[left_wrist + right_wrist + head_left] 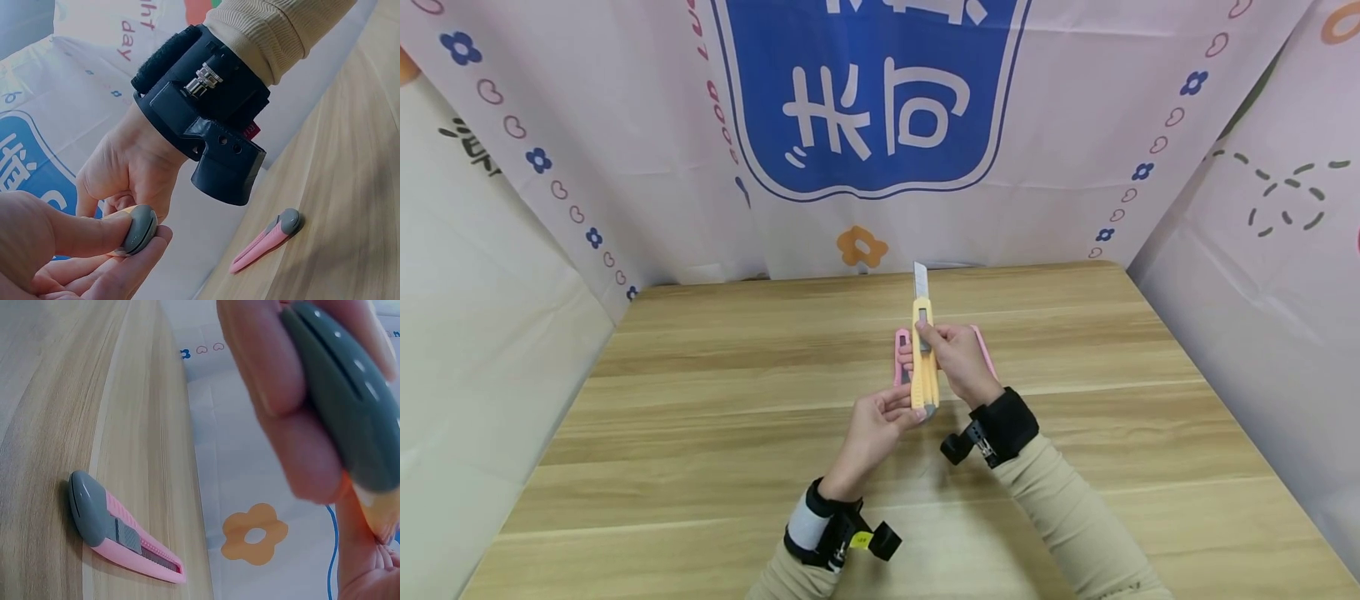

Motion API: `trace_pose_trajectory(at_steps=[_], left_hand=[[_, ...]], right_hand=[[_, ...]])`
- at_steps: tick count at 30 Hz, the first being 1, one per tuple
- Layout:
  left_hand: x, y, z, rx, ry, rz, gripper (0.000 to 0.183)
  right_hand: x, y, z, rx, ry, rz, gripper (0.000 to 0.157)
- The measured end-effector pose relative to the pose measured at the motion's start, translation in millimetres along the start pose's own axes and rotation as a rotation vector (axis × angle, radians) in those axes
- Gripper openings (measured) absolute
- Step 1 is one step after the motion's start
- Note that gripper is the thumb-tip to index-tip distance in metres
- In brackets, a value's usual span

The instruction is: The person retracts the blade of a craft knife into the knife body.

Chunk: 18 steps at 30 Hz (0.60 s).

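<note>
A yellow box cutter point(927, 385) stands between both hands, its metal blade point(921, 282) sticking out of the far end. My right hand point(958, 358) grips the middle of it, with the thumb on the slider. At the near end, my left hand point(876, 425) pinches the grey end cap point(142, 230) between thumb and fingers. Two pink box cutters lie on the table: one point(902, 337) left of the yellow one, the other point(984, 352) partly hidden behind the right hand. A pink box cutter point(144, 550) with grey cap and slider shows in the right wrist view.
The wood-grain table point(700, 433) reaches back to a white printed cloth point(647, 192) with a blue sign and flowers. More cloth hangs along both sides. Each wrist wears a black strap point(1007, 423) with a small camera.
</note>
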<state>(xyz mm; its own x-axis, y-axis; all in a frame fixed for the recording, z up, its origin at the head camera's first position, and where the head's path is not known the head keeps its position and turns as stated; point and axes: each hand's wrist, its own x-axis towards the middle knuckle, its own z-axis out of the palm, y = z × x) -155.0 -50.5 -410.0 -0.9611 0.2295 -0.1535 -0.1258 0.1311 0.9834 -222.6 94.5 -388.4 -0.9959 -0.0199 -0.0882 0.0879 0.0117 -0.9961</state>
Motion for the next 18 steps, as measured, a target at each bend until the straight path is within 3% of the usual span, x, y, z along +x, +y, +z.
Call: trace_pose_trajectory(at_steps=[18], left_hand=[[-0.6,1.4,0.0,-0.005,-0.001,0.005,0.040]], right_hand=[[1.3,0.5,0.2,-0.037,0.019,0.001,0.039]])
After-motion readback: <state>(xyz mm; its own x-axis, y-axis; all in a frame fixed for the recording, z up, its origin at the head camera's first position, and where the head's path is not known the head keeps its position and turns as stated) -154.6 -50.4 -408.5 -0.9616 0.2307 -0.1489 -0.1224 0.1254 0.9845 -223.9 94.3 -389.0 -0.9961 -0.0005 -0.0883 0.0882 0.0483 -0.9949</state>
